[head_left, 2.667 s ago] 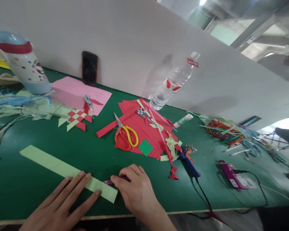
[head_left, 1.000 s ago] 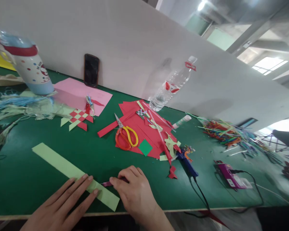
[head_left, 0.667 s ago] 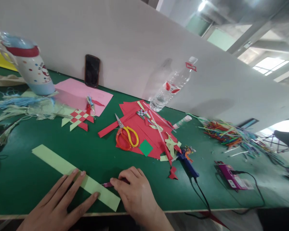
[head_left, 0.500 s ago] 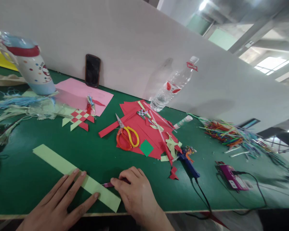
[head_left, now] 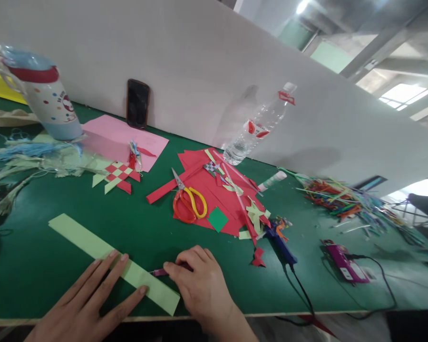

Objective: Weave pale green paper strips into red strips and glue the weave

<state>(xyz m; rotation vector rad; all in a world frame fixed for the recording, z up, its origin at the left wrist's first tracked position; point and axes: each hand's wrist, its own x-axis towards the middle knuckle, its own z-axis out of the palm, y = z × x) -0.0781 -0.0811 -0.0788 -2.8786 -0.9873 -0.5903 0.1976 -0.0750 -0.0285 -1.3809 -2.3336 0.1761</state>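
Note:
A long pale-green paper strip [head_left: 82, 236] lies slantwise near the table's front edge, looking folded in layers. My left hand [head_left: 87, 297] rests flat on it, fingers spread, pressing its middle. In my right hand [head_left: 199, 282] is a small purple craft knife [head_left: 160, 272], gripped between thumb and fingers. Its thin tip touches or nearly touches the strip's far edge, just right of my left fingers. Most of the knife's handle is hidden in my right hand. Beyond my hands lie scissors [head_left: 189, 202] with orange and yellow handles, resting partly on red paper sheets [head_left: 214, 194].
A woven red-and-green paper piece [head_left: 117, 175] lies left, near pink paper [head_left: 107, 130]. A tumbler [head_left: 55, 102], a phone [head_left: 137, 103] and a plastic bottle [head_left: 257, 128] stand by the wall. To the right are a blue glue gun [head_left: 281, 247], a corded purple box [head_left: 345, 261] and colourful strips [head_left: 335, 197].
The view has shifted very slightly. Both hands, the strip and the knife stay almost in the same places.

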